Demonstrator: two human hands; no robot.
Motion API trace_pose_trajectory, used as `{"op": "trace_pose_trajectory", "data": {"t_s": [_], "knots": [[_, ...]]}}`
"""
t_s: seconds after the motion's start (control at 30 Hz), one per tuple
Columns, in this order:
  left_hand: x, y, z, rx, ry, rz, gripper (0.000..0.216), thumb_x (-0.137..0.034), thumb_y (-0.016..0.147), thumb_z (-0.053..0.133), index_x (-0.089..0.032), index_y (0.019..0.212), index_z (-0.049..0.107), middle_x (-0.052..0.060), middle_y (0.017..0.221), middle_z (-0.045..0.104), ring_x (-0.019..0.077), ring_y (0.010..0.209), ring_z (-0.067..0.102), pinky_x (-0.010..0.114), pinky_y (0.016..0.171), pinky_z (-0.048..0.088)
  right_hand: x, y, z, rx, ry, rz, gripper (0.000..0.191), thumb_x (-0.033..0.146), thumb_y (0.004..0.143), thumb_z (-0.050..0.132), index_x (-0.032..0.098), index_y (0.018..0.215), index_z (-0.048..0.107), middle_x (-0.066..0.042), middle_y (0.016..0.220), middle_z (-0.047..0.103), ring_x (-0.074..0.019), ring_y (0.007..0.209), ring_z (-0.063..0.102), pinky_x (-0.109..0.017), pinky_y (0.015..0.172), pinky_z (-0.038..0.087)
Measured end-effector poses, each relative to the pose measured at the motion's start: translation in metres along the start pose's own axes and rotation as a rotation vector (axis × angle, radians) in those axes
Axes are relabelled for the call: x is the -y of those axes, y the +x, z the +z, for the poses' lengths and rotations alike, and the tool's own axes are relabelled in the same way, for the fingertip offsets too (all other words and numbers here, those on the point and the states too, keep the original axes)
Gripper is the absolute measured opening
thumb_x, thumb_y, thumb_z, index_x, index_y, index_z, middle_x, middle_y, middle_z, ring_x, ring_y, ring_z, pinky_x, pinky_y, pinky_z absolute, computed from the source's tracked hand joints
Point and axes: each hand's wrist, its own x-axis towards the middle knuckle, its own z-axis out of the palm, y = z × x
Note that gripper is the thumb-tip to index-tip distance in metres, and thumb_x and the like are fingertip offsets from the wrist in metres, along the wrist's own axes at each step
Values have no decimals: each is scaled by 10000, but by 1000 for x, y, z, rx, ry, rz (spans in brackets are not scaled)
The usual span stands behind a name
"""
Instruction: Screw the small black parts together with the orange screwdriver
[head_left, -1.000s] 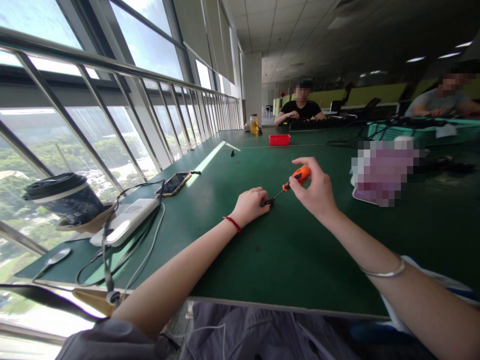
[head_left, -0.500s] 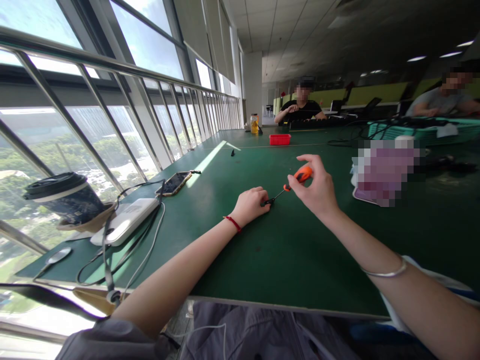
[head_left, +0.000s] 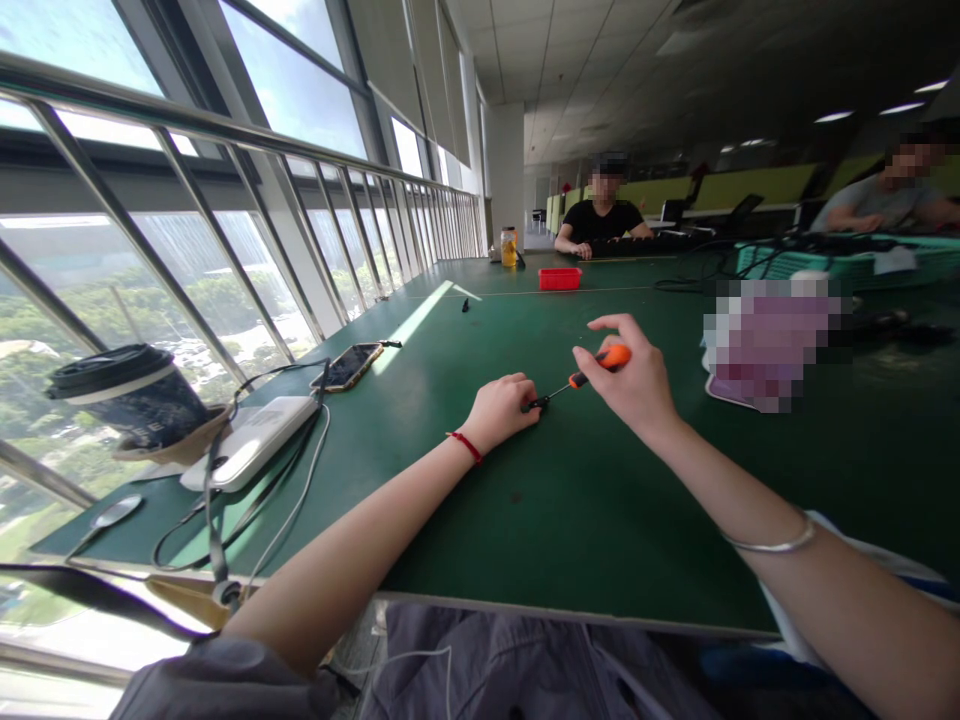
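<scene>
My left hand [head_left: 504, 410] rests on the green tabletop, its fingers closed on a small black part [head_left: 537, 403]. What kind of part it is cannot be made out. My right hand [head_left: 634, 378] holds a screwdriver [head_left: 613, 356] with an orange and black handle. Thumb and fingers are around the handle, with the index finger raised off it. The thin shaft slants down to the left, and its tip meets the black part at my left fingertips.
To the left lie a phone [head_left: 346, 367], a white power bank [head_left: 259, 440] with cables and a lidded cup [head_left: 135, 400]. Farther back are a small black piece [head_left: 465, 305], a red box [head_left: 559, 279] and a jar [head_left: 509, 248]. Two people sit beyond, near teal trays [head_left: 847, 265].
The screwdriver handle has tilted lower and my right hand's grip on it has shifted slightly. My left hand stays still. The person opposite has lowered a hand to the table.
</scene>
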Motion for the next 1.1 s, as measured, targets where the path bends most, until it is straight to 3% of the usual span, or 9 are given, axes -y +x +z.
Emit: {"op": "trace_pose_trajectory", "data": {"t_s": [0.13, 0.23, 0.4, 0.5, 0.63, 1.1], "knots": [[1, 0, 1, -17, -2, 25, 99, -270, 758, 552, -190, 794, 597, 17, 885, 598, 146, 749, 562, 236, 586, 392, 1, 0, 0, 22, 2, 5, 304, 504, 774, 517, 213, 736, 595, -16, 657, 592, -162, 599, 544, -288, 596, 410], [0, 0, 1, -19, -2, 24, 97, -269, 761, 552, -191, 796, 598, 14, 887, 599, 144, 749, 564, 235, 586, 395, 3, -1, 0, 18, 21, -1, 252, 446, 763, 545, 217, 849, 605, -15, 688, 601, -163, 594, 545, -289, 576, 411], [0, 0, 1, -8, -11, 10, 109, -275, 760, 555, -187, 803, 603, 18, 899, 605, 143, 757, 568, 232, 592, 396, 3, -1, 1, 7, 46, -11, 321, 366, 724, 582, 226, 1012, 556, 6, 700, 588, -160, 592, 543, -282, 565, 409], [1, 0, 1, -13, -7, 22, 115, -279, 767, 547, -185, 799, 604, 18, 892, 606, 143, 748, 567, 232, 584, 392, 4, -2, 0, 76, 16, 15, 240, 427, 766, 538, 222, 877, 594, 4, 631, 581, -162, 578, 538, -286, 583, 408], [2, 0, 1, -14, 3, 29, 129, -291, 779, 536, -184, 799, 606, 19, 883, 606, 143, 742, 570, 235, 583, 395, 5, -2, 1, 126, 14, 1, 292, 469, 795, 495, 220, 693, 607, -23, 643, 627, -176, 615, 572, -283, 580, 399], [11, 2, 4, 13, -126, 42, 175, -320, 806, 533, -200, 850, 652, 17, 912, 615, 140, 783, 582, 223, 628, 437, 2, -1, -1, 31, 85, 39, 257, 373, 790, 498, 205, 622, 597, -30, 658, 644, -185, 658, 604, -293, 600, 422]]}}
